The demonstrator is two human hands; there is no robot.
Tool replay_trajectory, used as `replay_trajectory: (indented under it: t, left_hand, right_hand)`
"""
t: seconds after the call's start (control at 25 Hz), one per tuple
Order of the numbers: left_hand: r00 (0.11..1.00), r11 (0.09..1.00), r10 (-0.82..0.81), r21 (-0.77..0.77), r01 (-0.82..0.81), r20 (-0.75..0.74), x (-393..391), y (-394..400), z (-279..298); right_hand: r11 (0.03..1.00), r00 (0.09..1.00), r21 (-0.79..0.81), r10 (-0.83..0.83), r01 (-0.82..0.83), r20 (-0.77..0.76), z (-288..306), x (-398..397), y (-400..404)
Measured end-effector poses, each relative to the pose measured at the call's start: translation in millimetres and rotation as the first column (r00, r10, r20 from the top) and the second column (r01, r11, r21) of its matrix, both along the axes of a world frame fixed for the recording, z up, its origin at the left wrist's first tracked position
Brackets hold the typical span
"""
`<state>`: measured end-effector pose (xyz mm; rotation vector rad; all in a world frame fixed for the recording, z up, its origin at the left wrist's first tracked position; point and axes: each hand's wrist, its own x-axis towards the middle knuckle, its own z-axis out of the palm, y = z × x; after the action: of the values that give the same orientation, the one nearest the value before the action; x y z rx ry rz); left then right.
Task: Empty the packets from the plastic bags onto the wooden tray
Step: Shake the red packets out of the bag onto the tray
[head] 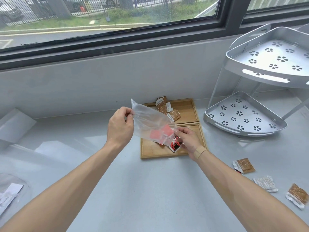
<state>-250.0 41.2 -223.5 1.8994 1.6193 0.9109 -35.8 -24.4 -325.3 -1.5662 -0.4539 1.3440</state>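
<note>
Both hands pinch clear plastic bag (pixel 150 121) over wooden tray (pixel 167 153): left hand (pixel 119 126) far corner, right hand (pixel 187 141) near mouth; red packets (pixel 160 134) inside.

Both hands (pixel 120 125) (pixel 188 141) raised, fingers (pixel 129 113) pinched (arms outstretched)

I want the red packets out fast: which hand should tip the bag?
Left hand: it pinches the plastic bag at its raised end; the right hand holds the low end over the wooden tray.
</note>
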Motion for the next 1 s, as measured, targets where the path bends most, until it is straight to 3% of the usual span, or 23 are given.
replay_trajectory:
  t: [0.12,0.32,0.44,0.6,0.84,1.0]
  left_hand:
    - [0.998,0.998,0.036,-0.049,-0.033,0.050,-5,-11,-7]
    - [0.983,0.960,0.145,-0.257,-0.112,0.112,3,-40,-32]
    - [0.985,0.947,0.137,-0.305,-0.100,0.102,25,-61,-43]
    - [0.992,0.952,0.048,-0.307,-0.010,0.116,73,-92,-50]
    - [0.965,0.913,-0.244,-0.311,0.263,0.100,178,-146,-59]
    - [0.913,0.851,-0.396,-0.332,0.406,0.102,247,-190,-68]
  right_hand:
    - [0.999,0.998,0.015,-0.037,0.038,-0.050,12,5,-8]
    - [0.998,0.988,0.003,-0.063,0.064,-0.138,27,33,-49]
    - [0.998,0.993,0.009,-0.064,0.065,-0.101,31,54,-84]
    - [0.993,0.991,0.011,-0.115,0.114,0.062,38,92,-142]
    - [0.973,0.942,-0.033,-0.214,0.230,0.258,39,162,-272]
    - [0.960,0.934,-0.111,-0.216,0.256,0.285,35,196,-354]
